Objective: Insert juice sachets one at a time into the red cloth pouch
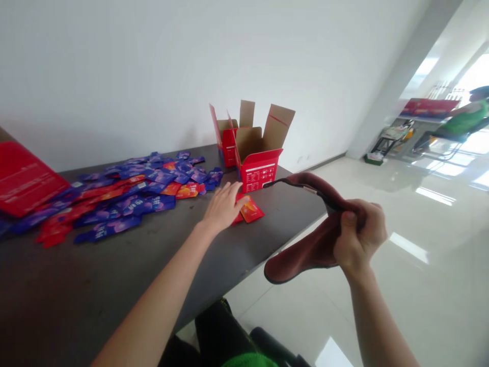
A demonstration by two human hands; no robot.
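Observation:
My right hand [361,237] is closed round a soft reddish-brown fabric piece [305,255] with black edging, folded in the grip and held up past the table's front edge. A rounded lobe of it hangs to the lower left, and a thin dark strap reaches towards the red box. Fingers stretched out, my left hand [223,206] is open, palm down, low over the table. Just beside and partly beneath it lie red-orange sachets [252,209]. Whether the hand touches them I cannot tell. Behind stands an open red carton [260,171] with its brown flaps up.
Blue and red sachets [126,206] lie heaped on the dark table [214,270]. A second open carton [229,148] stands against the wall, and a red box [28,178] is at far left. A person in green [468,120] sits at another table across the shiny floor.

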